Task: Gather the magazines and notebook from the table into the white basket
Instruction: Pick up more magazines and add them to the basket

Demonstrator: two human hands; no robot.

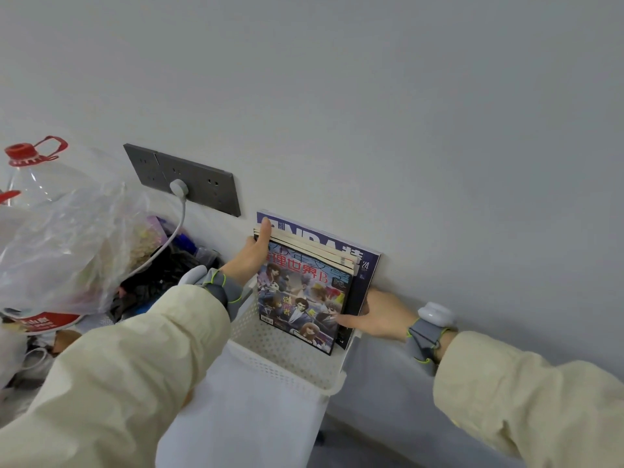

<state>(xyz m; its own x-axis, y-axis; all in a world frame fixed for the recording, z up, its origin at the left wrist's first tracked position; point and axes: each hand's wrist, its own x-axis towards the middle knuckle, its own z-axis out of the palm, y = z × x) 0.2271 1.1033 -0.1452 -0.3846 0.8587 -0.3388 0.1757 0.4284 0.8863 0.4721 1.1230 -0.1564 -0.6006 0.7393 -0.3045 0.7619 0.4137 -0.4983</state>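
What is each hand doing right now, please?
Left hand: grips the magazines at their top corner.
Right hand: grips the magazines at their lower right edge.

The magazines (301, 300) stand upright, bunched together, in the white perforated basket (287, 361); a colourful cover faces me, purple behind.

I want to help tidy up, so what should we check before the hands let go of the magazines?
1. Magazines inside the white basket: ok, standing upright.
2. Left hand grips the stack's top corner: ok.
3. Right hand holds the lower right edge: ok.
4. Stack resting on the basket floor: cannot tell.
5. Notebook in the stack: cannot tell.
6. Charger cable out of the basket: ok.
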